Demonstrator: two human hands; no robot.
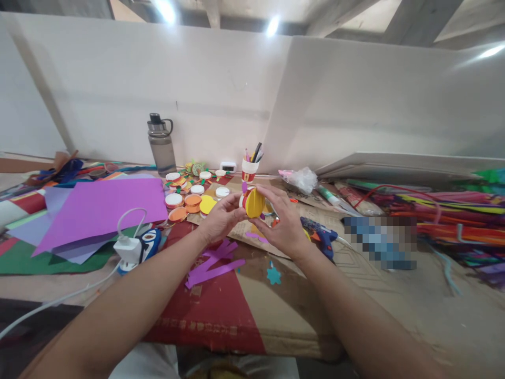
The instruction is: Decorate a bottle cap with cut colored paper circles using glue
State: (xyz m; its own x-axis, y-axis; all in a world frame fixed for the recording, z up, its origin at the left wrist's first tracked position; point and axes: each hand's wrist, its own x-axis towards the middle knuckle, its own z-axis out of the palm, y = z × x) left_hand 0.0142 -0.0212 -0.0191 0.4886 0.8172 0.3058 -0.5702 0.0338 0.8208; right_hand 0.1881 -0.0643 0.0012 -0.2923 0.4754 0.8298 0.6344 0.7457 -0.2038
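Observation:
Both hands hold a small round paper craft (pixel 255 203) above the middle of the table. It has a yellow disc on one face, a red and white side, and purple bits sticking out. My left hand (pixel 221 217) grips its white and red side with thumb and fingers. On the yellow face, the fingers of my right hand (pixel 283 220) are closed around the edge. Purple paper strips (pixel 215 263) and a teal flower-shaped cutout (pixel 273 275) lie below the hands. Beyond my left hand sit orange discs (pixel 193 202) and a yellow disc (pixel 207 204).
Purple paper sheets (pixel 106 205) and a white plug (pixel 128 247) with a cable lie left. A water bottle (pixel 161 147) and a cup of pens (pixel 250 169) stand behind. Rightward are a blue glue gun (pixel 325 237), a blurred-out patch and colourful pipe cleaners (pixel 453 231).

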